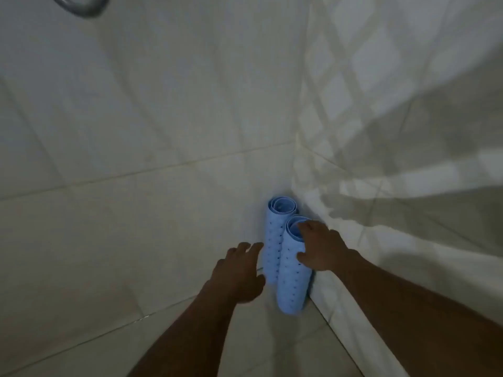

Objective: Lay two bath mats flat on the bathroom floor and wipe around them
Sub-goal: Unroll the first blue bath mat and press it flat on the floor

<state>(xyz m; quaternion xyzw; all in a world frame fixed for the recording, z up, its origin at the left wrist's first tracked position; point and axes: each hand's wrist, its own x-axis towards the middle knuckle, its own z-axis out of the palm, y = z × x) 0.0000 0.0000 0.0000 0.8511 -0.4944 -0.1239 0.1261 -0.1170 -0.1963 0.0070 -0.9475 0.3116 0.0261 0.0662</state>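
Tiled corner: two rolled, perforated blue mats stand upright; right hand grips the nearer mat, left hand open.

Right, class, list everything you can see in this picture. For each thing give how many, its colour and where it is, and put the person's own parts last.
nearer mat: one, light blue with small dark holes, rolled, standing on end in the tiled corner
farther mat: one, the same blue, rolled, standing right behind the nearer one
metal pipe: one, grey, curved and blurred, at the top left edge
wall tiles: many, pale grey-white, all around the mats; those on the right carry a lattice pattern of light
left hand: one, fingers spread, beside the farther mat; contact unclear
right hand: one, grips the nearer mat's top rim
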